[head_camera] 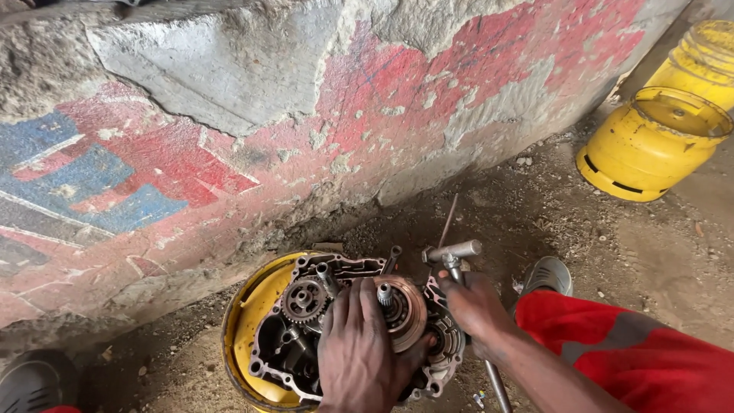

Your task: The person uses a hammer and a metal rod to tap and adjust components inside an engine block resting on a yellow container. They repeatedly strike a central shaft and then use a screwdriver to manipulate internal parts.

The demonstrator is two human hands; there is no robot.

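Note:
An opened engine case (336, 269) with gears lies on a yellow drum (246, 321) at the bottom centre. My left hand (363, 348) rests flat on the case, fingers spread beside a round copper-coloured clutch plate (409, 306) with a splined shaft (384, 293) at its middle. A toothed gear (304, 300) sits just left of the fingers. My right hand (478, 310) is closed around the shaft of a metal T-handle wrench (453, 252) standing at the case's right edge.
A crumbling wall (306, 115) painted red and blue runs close behind the case. Two yellow gas cylinders (650, 141) lie at the top right on dirt ground. My grey shoe (547, 275) and red trouser leg (634, 352) are at the right; another shoe (34, 378) at bottom left.

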